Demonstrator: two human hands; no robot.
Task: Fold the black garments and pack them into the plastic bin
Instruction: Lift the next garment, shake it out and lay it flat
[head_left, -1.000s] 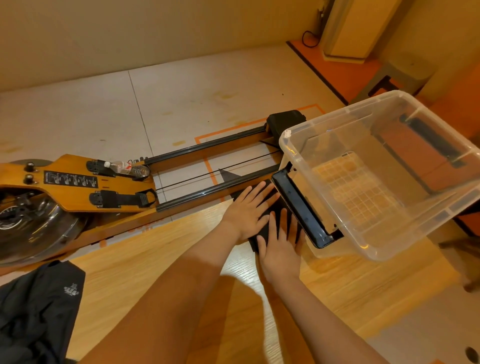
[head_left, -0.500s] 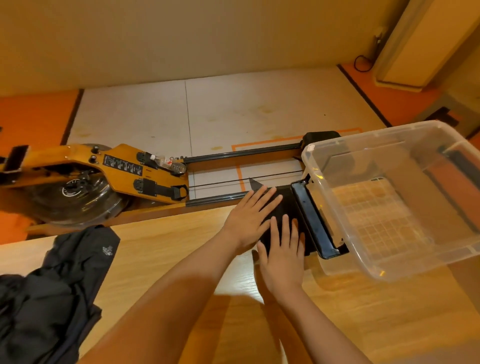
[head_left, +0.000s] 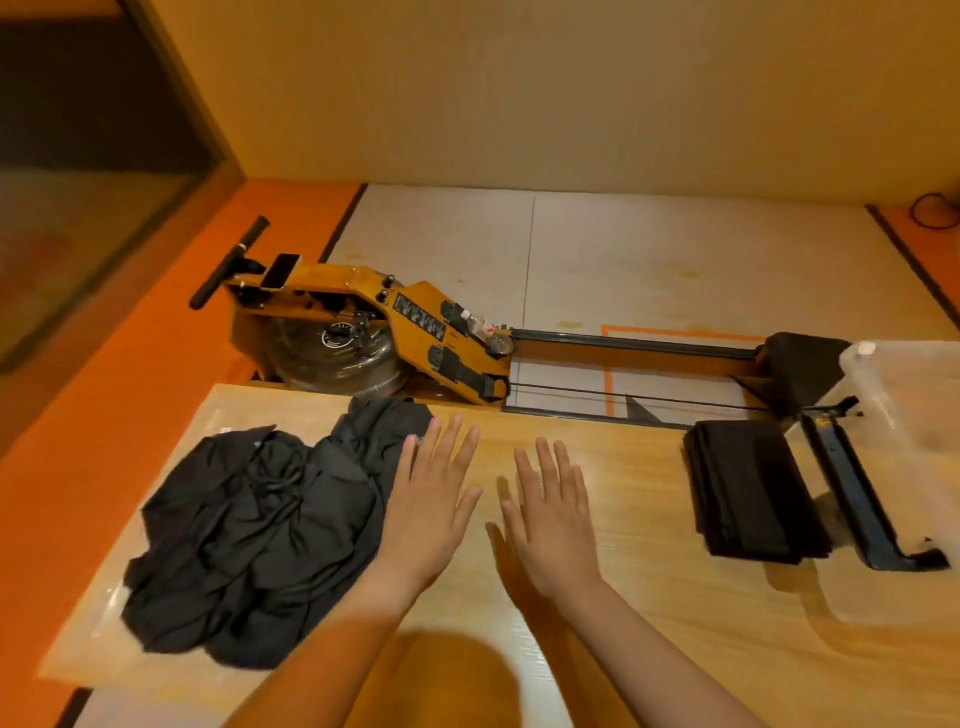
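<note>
A folded black garment lies flat on the wooden table, just left of the clear plastic bin at the right edge. A heap of unfolded black garments covers the table's left part. My left hand hovers with straight, spread fingers at the heap's right edge; whether it touches the cloth is unclear. My right hand is held flat and empty over bare wood in the middle, well apart from the folded garment.
The bin's black handle frame lies beside the folded garment. Behind the table stands a wooden rowing machine on a pale floor mat, its rail running right. Orange floor borders the table on the left.
Both hands have lifted off the folded garment by the bin and moved left toward the heap. The view has swung left, so the bin now sits at the right edge.
</note>
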